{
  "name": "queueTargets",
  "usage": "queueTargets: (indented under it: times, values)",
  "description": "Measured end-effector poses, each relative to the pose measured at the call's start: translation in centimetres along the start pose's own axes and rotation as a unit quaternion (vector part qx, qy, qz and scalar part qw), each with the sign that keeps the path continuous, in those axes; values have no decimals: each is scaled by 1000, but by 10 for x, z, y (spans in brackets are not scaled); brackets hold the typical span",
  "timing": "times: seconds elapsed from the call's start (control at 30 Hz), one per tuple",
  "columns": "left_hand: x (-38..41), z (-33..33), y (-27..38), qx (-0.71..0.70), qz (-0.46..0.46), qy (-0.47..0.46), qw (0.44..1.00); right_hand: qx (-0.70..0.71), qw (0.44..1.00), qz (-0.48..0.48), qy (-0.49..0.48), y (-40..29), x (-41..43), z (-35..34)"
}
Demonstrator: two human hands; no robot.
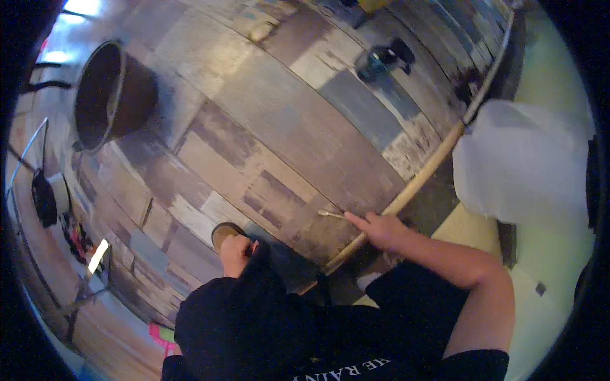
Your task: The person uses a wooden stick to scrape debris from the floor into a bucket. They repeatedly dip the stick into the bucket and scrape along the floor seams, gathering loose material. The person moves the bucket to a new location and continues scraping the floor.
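In the head view, my right hand (381, 230) grips a small metal tool, apparently a wrench (329, 214), its pale end pointing left over the plank surface. The hand is at the light wooden edge strip (414, 185), which borders the patchwork wood-look planks (286, 124). Past my black-clad knee (214, 300), bare skin shows against a brown, dark-rimmed rounded shape (220, 233). Whether that skin is my left hand or a foot I cannot tell. Most of my left arm is hidden behind the dark clothing.
A dark bucket (138, 90) lies or stands at upper left. A teal and black power tool (376, 62) rests on the planks at upper right. Beyond the strip are a whitish translucent bag or sheet (519, 162) and pale tiles (548, 266). Cluttered gear (76, 238) sits far left.
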State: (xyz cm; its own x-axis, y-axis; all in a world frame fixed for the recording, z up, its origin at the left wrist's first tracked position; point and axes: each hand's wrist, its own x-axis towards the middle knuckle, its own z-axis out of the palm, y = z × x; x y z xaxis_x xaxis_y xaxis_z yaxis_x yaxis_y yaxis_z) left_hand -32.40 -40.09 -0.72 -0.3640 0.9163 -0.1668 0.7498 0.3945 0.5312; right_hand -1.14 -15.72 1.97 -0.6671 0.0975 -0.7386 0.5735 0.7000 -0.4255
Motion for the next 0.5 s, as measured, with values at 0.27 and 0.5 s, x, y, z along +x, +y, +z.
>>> queueTargets:
  times: [0.27,0.5]
  values:
    - [-4,-6,-24,-57,18,32,998,124,984,-23,129,-77,82,-87]
    - [-20,0,-45,-24,25,-26,999,176,974,-32,139,-89,124,-148]
